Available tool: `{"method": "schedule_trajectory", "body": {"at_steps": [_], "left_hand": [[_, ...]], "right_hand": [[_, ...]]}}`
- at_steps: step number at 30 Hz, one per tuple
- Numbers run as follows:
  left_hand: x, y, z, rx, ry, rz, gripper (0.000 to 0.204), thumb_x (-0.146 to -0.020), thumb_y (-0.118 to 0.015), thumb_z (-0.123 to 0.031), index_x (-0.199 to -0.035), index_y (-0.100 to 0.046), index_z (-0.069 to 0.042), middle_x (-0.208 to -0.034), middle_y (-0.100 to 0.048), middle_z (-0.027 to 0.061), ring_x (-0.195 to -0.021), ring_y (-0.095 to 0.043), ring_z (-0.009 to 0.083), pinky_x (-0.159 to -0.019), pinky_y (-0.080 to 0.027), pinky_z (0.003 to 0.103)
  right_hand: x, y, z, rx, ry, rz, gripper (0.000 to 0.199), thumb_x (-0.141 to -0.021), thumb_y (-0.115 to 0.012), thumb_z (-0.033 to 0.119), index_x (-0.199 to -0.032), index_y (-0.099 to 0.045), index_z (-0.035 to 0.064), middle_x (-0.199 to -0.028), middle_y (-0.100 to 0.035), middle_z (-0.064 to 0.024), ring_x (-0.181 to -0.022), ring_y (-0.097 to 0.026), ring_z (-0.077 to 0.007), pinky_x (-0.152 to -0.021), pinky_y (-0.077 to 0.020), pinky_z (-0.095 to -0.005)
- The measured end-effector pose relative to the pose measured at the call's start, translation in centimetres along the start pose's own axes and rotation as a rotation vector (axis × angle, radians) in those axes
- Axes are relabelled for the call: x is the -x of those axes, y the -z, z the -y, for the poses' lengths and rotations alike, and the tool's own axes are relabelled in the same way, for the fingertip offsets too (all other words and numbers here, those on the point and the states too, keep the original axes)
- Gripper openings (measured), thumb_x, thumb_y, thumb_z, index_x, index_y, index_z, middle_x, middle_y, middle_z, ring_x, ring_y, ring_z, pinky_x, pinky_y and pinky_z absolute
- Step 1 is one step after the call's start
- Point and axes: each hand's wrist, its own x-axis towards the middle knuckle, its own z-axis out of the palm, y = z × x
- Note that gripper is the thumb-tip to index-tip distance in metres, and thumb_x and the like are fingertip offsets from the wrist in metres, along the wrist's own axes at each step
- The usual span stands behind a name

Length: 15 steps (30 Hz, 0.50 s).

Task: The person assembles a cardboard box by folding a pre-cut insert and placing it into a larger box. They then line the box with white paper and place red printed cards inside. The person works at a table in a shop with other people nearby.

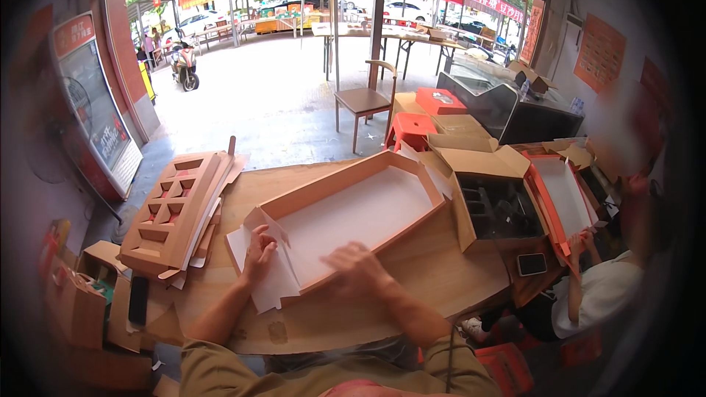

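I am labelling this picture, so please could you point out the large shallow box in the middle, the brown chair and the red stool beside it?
Large shallow box [357,211]: head view, on its white inner bottom.
Brown chair [363,101]: head view, on its seat.
Red stool [413,124]: head view, on its top.

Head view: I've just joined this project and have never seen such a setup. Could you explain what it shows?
There is no machine here: someone works bare-handed. This single picture comes from the left of two wide cameras worn on the head, looking down, so straight edges bend.

On the brown table lies a long open box, white inside. The left hand, fingers curled, is at its left end; the right hand, blurred, is by its near edge. I cannot tell whether either grips anything.

At left lie stacked cardboard inserts; at far right, another person handles a red box.
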Motion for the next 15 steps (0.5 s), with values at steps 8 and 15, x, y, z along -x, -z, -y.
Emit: {"method": "schedule_trajectory", "body": {"at_steps": [8, 15], "left_hand": [[-0.3, 1.0, -3.5, -0.224, -0.063, -0.043, 0.049, -0.101, -0.064, -0.011, -0.147, -0.049, -0.003, -0.116, -0.069, 0.0159, -0.112, -0.069, 0.0275, -0.101, -0.054, 0.041], [1.7, 0.8, -11.1, -0.603, -0.486, 0.174, 0.044, -0.09, -0.076, -0.014, -0.132, -0.065, -0.005, -0.133, -0.066, 0.0209, -0.126, -0.062, 0.043, -0.111, -0.048, 0.053]], "right_hand": [[3.8, 2.4, -7.4, 0.154, -0.311, -0.045, 0.05, -0.073, -0.091, 0.048, -0.107, -0.081, 0.0123, -0.097, -0.078, -0.0084, -0.097, -0.075, -0.0298, -0.096, -0.0541, -0.0453], [2.4, -0.8, -3.7, 0.093, -0.164, -0.099, 0.038, -0.082, -0.086, 0.045, -0.098, -0.079, 0.0117, -0.084, -0.074, -0.0096, -0.082, -0.074, -0.0321, -0.078, -0.0572, -0.0458]]}}
